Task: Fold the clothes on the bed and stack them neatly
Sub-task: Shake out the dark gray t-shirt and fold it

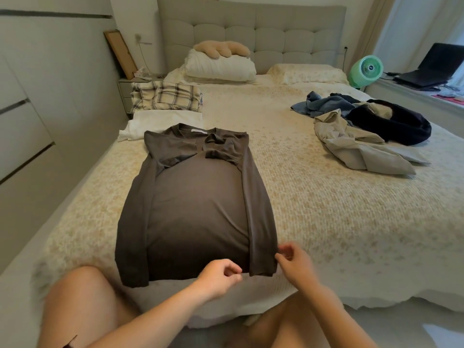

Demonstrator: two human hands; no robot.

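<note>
A dark grey long-sleeved top point(198, 209) lies flat on the bed point(326, 209), collar away from me, both sleeves folded in along its sides. My left hand point(219, 275) hovers at the bottom hem just left of the right sleeve's cuff, fingers loosely curled. My right hand point(295, 261) is at the cuff's right edge, thumb tip touching the fabric and fingers lifted off it. No cloth shows between the fingers of either hand. At the far left sit a folded plaid garment point(167, 96) and a folded white one point(160, 121).
Unfolded clothes lie at the right: a blue piece point(324, 105), a beige one point(356, 144) and a black one point(394, 124). Pillows point(221, 65) rest against the headboard. A green fan point(366, 70) and a laptop point(434, 69) stand on the right ledge. My knees show below.
</note>
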